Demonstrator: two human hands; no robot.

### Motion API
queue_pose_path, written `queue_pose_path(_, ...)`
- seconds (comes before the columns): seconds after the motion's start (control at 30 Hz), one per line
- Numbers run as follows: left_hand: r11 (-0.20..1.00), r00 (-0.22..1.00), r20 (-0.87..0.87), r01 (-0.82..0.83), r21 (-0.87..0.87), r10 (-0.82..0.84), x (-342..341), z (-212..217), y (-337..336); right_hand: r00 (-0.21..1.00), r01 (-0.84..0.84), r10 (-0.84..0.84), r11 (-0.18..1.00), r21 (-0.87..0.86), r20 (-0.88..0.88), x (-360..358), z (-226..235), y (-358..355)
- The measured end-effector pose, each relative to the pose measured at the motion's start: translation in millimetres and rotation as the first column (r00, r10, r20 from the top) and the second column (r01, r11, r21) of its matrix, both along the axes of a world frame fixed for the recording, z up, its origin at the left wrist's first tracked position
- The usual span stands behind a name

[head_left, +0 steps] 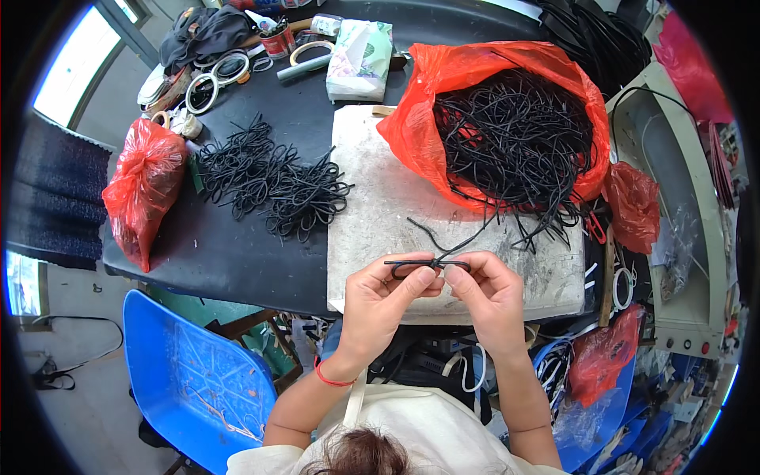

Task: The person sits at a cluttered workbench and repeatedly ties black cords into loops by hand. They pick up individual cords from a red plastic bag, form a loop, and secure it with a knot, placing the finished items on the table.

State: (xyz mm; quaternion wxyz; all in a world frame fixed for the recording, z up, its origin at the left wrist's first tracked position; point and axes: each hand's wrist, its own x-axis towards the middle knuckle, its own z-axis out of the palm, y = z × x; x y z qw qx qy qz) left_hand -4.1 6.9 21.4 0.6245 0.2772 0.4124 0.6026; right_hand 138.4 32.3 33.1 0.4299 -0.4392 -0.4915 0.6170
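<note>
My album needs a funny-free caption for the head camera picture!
Left hand and right hand pinch a black cord over a pale board, near a red bag of cords.

Looks like a workshop, judging by cord bundles (273,178) on a table (297,123) left of centre, a bag (418,91) of cords (514,131) upper right, tape rolls (190,96) upper left, a casing (690,321) with buttons (687,346) far right.
</note>
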Motion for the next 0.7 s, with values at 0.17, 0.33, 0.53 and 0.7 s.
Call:
queue_pose_path(0.17, 1.0, 0.995, -0.104, 0.002, 0.004, -0.001, 0.0, 0.3, -0.3, 0.999, -0.033, 0.033, 0.997, 0.072, 0.002, -2.4, -3.1, 0.1)
queue_pose_path(0.33, 0.997, 0.987, -0.138, -0.077, 0.013, 0.078, 5.8, -1.1, -1.7, 0.997, -0.07, 0.069, 0.993, 0.097, 0.017, -2.7, -2.3, -0.3)
queue_pose_path(0.53, 0.992, 0.99, -0.059, -0.126, 0.015, 0.127, 11.3, -6.3, -3.6, 0.996, -0.091, 0.091, 0.994, 0.061, 0.012, -1.3, -0.1, 0.3)
queue_pose_path(0.7, 1.0, 0.997, -0.074, -0.009, -0.019, 0.008, 7.9, -1.7, -5.3, 0.999, 0.034, -0.036, 0.996, -0.087, -0.029, -3.7, 3.9, 8.9)
